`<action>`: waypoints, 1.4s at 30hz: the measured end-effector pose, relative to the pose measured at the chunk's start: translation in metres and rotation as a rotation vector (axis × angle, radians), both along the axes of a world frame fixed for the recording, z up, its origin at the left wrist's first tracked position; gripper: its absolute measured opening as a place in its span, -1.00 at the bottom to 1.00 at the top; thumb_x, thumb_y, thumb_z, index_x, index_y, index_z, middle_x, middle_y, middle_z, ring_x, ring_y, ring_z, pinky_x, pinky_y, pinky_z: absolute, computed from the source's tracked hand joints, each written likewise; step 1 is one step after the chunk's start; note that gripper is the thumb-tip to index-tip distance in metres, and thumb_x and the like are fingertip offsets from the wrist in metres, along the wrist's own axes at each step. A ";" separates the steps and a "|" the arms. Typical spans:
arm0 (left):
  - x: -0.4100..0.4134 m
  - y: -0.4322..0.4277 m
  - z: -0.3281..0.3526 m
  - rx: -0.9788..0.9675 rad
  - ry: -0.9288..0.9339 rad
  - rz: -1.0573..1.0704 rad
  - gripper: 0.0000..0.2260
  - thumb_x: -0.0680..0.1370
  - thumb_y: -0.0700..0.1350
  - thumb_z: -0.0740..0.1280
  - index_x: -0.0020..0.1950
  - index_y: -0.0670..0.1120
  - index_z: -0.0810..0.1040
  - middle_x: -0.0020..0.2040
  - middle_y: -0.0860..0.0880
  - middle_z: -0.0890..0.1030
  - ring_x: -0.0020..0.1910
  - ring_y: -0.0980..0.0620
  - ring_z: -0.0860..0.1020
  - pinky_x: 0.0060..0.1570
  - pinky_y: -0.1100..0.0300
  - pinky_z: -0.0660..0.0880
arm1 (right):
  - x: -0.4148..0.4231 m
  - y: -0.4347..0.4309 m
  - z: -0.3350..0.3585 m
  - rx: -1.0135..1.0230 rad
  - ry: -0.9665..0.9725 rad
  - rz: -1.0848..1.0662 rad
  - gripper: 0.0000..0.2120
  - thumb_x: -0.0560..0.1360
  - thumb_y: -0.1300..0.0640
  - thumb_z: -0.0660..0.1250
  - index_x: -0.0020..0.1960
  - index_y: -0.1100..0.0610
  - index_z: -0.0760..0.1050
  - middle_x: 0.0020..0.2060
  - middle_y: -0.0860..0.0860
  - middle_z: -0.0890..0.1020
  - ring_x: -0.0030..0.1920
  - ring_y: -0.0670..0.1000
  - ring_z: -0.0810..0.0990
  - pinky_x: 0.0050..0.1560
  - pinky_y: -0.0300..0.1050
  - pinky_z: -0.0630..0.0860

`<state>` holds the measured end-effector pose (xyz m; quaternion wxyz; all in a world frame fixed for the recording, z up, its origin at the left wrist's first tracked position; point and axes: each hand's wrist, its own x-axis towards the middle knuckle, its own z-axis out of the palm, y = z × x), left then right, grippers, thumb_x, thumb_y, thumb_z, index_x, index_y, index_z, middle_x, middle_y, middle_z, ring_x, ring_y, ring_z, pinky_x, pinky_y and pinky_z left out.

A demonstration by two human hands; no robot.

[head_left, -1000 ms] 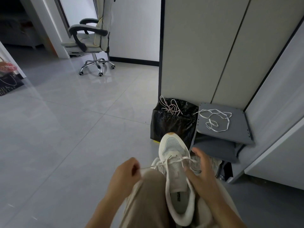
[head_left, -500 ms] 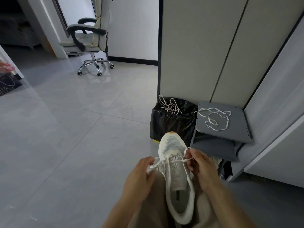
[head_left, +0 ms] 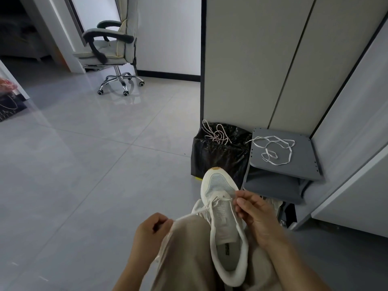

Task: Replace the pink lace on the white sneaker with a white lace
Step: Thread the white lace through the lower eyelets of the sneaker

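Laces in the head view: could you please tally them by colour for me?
White: 2, the loose white lace on the grey shelf and the threaded white lace in the white sneaker.
Pink: 1, the pink lace on the black bag.
Total: 3.

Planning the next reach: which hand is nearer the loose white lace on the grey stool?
Right. The right hand is on the sneaker, short of the loose white lace; the left hand is farther back and left, by the knee.
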<state>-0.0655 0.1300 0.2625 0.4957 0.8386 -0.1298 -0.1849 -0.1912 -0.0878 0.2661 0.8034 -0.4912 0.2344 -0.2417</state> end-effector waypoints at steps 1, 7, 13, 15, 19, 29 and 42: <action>0.001 0.005 -0.002 0.022 0.018 -0.006 -0.84 0.47 -0.22 0.37 -0.32 -0.13 0.55 -0.43 -0.01 0.48 -0.47 0.16 0.35 -0.43 0.36 0.28 | 0.000 0.001 0.000 -0.018 0.014 0.013 -0.52 0.09 0.03 0.62 -0.08 0.20 0.58 -0.38 0.05 0.60 -0.38 -0.07 0.51 -0.37 -0.34 0.47; -0.011 -0.014 0.004 0.165 -0.280 -0.237 -0.89 0.55 -0.08 0.28 0.02 0.11 0.53 -0.01 0.23 0.48 -0.22 0.24 0.46 -0.19 0.49 0.32 | 0.002 0.008 -0.003 -0.327 0.157 -0.028 -0.78 0.52 0.34 0.24 -0.01 0.10 0.59 -0.36 -0.09 0.59 -0.36 -0.17 0.48 -0.31 -0.39 0.43; -0.029 -0.067 0.012 0.072 -0.333 -0.340 -0.82 0.55 -0.10 0.27 0.13 0.09 0.46 0.06 0.20 0.49 -0.21 0.20 0.45 -0.06 0.37 0.36 | 0.001 0.014 -0.007 -0.627 0.289 -0.111 -0.84 0.47 0.29 0.34 -0.04 0.07 0.56 -0.08 -0.02 0.62 -0.11 -0.17 0.58 -0.09 -0.42 0.47; -0.030 -0.077 0.011 0.080 -0.336 -0.312 -0.84 0.56 -0.11 0.26 0.12 0.06 0.44 0.08 0.16 0.49 -0.16 0.17 0.46 -0.07 0.36 0.37 | 0.000 0.012 -0.008 -0.637 0.300 -0.118 -0.85 0.46 0.29 0.35 -0.09 0.04 0.55 -0.09 -0.01 0.62 -0.11 -0.16 0.57 -0.09 -0.43 0.46; -0.027 -0.083 0.008 0.053 -0.501 -0.325 -0.88 0.56 -0.14 0.24 0.02 0.09 0.44 -0.02 0.08 0.49 -0.18 0.11 0.48 -0.17 0.33 0.37 | 0.003 0.004 -0.006 -0.804 0.320 -0.114 -0.83 0.46 0.29 0.36 -0.16 0.02 0.54 -0.16 -0.04 0.58 -0.11 -0.17 0.53 -0.11 -0.47 0.39; 0.000 -0.079 -0.007 0.103 -1.088 -0.498 -0.91 0.40 -0.11 0.22 -0.13 0.06 0.42 -0.29 0.08 0.48 -0.52 0.07 0.40 -0.62 0.29 0.30 | 0.003 -0.021 0.017 -1.255 0.376 0.305 -0.96 0.51 0.07 0.30 -0.03 -0.01 0.50 -0.14 -0.20 0.40 -0.08 -0.25 0.45 -0.15 -0.46 0.34; 0.001 -0.078 -0.014 0.015 -0.818 -0.473 -0.87 0.47 -0.03 0.25 -0.12 0.01 0.58 -0.19 0.09 0.56 -0.37 0.16 0.48 -0.45 0.36 0.37 | 0.030 -0.015 0.023 -1.976 0.213 0.238 -0.92 0.30 0.07 0.43 -0.27 0.06 0.57 -0.32 -0.06 0.50 -0.25 -0.11 0.37 -0.28 -0.31 0.28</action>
